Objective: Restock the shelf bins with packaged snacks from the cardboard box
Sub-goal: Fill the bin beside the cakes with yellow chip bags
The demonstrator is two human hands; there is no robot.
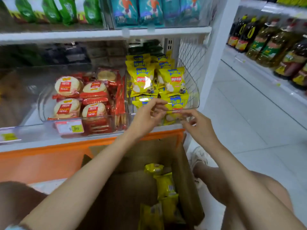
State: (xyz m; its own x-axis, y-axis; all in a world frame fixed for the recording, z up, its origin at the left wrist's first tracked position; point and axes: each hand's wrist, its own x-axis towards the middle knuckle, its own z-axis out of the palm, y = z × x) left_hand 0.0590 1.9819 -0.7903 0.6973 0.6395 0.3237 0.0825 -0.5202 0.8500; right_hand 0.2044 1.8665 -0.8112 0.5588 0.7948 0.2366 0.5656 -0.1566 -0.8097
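A shop aisle: white shelves (106,33) of packaged snacks, a price tag (69,128) on a bin, bottled oil (265,45) opposite

Cooking-oil bottles (265,47) are standing in rows on a side shelf (259,70) at two o'clock, pale floor tiles (240,117) are spreading beneath them, and a white shoe (198,156) is resting at four o'clock.

one head view, looking down and forward, close to the shelf bins (191,107).
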